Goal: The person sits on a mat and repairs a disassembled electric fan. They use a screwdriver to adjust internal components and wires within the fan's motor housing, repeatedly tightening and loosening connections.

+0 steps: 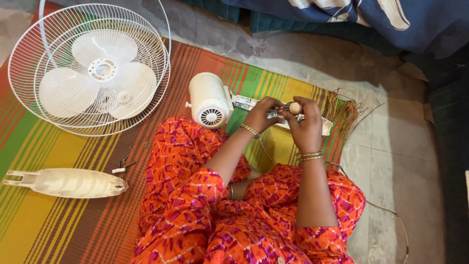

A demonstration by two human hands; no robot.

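Two hands meet over a small metal part, pinched between my left hand fingers and my right hand, which closes around a wooden-handled tool at its fingertips. Directly beneath the fingers lies a long white plastic panel. Just left of the left fingers sits the white motor housing. Well beyond it rest the wire fan guard with blades, loose screws, and a white cover piece, all on a striped mat.
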